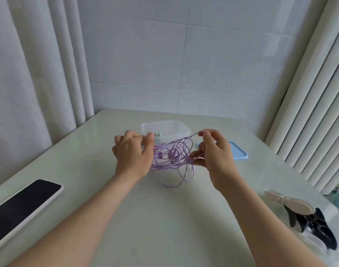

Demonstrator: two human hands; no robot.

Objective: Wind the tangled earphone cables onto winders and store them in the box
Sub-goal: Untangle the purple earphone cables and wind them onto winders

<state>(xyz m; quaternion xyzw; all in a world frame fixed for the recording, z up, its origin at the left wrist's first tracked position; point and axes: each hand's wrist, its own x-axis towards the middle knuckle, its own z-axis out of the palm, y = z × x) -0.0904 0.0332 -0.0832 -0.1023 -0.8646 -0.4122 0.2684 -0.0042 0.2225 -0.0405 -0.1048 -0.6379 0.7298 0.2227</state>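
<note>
A tangle of purple earphone cables (172,160) hangs between my two hands above the middle of the table, its lowest loops reaching the tabletop. My left hand (133,153) grips the left side of the tangle with curled fingers. My right hand (213,151) pinches one strand between thumb and forefinger at the upper right, and its lower fingers hold another part of the bundle. Behind the hands stands a clear plastic box (165,130), open, with a small green and white item inside, partly hidden by my left thumb.
A light blue lid (239,152) lies flat to the right of the box. A black phone in a white case (20,207) lies at the left edge. At the right front edge lie white winders (292,202) and black scissors (319,228). Curtains flank the pale table (164,218).
</note>
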